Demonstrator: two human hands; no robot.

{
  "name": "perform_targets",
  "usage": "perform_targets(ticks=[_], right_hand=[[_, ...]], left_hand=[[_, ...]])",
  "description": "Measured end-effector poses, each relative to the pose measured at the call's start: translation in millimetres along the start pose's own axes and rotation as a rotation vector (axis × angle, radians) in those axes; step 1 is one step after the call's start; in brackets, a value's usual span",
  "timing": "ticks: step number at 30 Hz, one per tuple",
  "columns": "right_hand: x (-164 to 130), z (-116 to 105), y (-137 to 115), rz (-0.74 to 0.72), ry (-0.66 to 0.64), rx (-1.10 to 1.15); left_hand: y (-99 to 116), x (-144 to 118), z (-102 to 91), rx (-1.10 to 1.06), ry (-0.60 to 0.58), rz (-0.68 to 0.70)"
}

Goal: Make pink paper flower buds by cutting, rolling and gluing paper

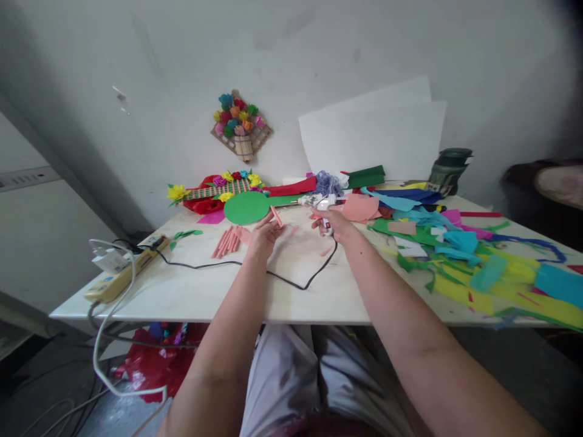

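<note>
My left hand (266, 233) is closed on a small pink paper roll (276, 216), which stands up at a tilt from the fingers. In my right hand (331, 222) is a white hot glue gun (326, 209), its nozzle side pointing left and its black cord (319, 271) running down onto the table. Several similar pink rolls (226, 242) lie side by side to the left of my left hand, touching a pink paper piece (243, 235). A round green paper shape (246, 208) lies just behind that hand. Pink sheets (361, 207) rest right of the glue gun.
Colourful paper scraps (469, 261) cover the table's right side. A yellow power strip (127, 270) with a white plug sits at the left edge. Behind are a paper-flower craft (218, 189), purple string (328, 182), white sheets (373, 133) and a dark bottle (449, 171).
</note>
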State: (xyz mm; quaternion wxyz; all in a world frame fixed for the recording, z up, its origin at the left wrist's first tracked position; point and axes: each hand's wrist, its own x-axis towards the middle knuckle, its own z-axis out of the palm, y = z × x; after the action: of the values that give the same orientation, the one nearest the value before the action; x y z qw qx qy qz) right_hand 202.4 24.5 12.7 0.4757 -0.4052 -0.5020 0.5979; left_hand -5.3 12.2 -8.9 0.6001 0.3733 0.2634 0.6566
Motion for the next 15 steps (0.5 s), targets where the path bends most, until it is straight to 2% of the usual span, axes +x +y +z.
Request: perform_targets(ticks=[5, 9, 12, 15], right_hand=[[-3.0, -4.8, -1.1, 0.088, -0.132, 0.124], [-5.4, -4.6, -3.4, 0.102, -0.173, 0.190], [-4.4, -3.4, -2.4, 0.096, -0.154, 0.196], [-1.0, -1.1, 1.2, 0.020, -0.062, 0.212]], left_hand=[[1.0, -0.3, -0.1, -0.025, 0.011, 0.007], [-0.1, 1.4, -2.1, -0.046, -0.017, 0.035], [-0.6, 1.6, -2.6, -0.060, -0.021, 0.056], [0.0, 1.0, -1.7, -0.084, -0.039, 0.065]])
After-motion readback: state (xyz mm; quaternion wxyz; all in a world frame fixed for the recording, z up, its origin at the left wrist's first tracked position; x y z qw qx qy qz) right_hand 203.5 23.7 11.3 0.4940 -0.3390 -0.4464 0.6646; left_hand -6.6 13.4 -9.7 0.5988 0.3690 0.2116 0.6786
